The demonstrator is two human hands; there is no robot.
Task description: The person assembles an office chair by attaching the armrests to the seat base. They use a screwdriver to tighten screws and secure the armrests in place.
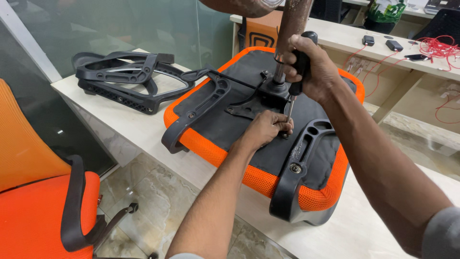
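Gripping the black-handled screwdriver in a closed right hand, left hand pinching its tip at a screw on the upturned orange seat on the table — a slip off the screw head could jab those fingers.

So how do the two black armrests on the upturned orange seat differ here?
The left armrest lies further from the camera, with no hand on it. The right armrest lies nearer and looks larger, and beside it the left hand steadies the tip of the screwdriver that the right hand holds upright. Both are black looped plastic, fixed on the seat underside.
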